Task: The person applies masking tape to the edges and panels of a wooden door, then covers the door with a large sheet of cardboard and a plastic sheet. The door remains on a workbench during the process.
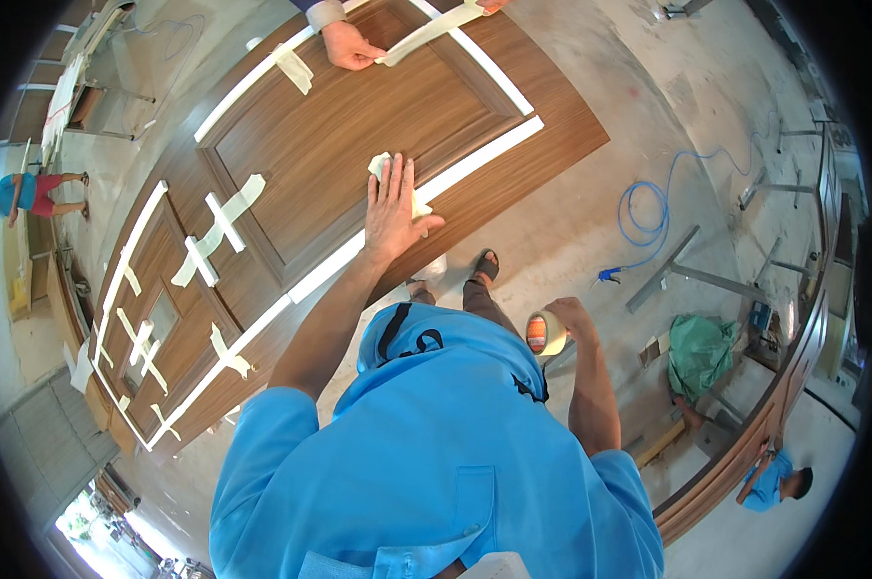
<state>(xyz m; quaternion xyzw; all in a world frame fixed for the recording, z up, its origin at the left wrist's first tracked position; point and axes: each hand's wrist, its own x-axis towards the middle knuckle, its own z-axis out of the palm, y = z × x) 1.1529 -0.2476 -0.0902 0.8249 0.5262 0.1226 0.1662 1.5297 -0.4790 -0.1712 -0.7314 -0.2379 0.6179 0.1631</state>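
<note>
A brown wood-grain door panel (310, 145) lies flat in front of me, with white strips (489, 151) along its raised frame. My left hand (392, 217) lies with fingers stretched out over a piece of masking tape (379, 164) that crosses the near white strip; the hand hides most of that piece. Down at my right side, off the panel, my right hand (574, 317) is closed around a roll of masking tape (554, 336), whose core shows orange. Across the panel, another person's hand (349, 46) stretches a strip of tape (431, 37) near the far end.
Several tape pieces (223, 224) cross white strips on the panel's left part. A blue coiled hose (648, 217) lies on the floor to the right, near a metal frame (716, 282) and green cloth (701, 357). Other people (769, 482) are farther off on both sides.
</note>
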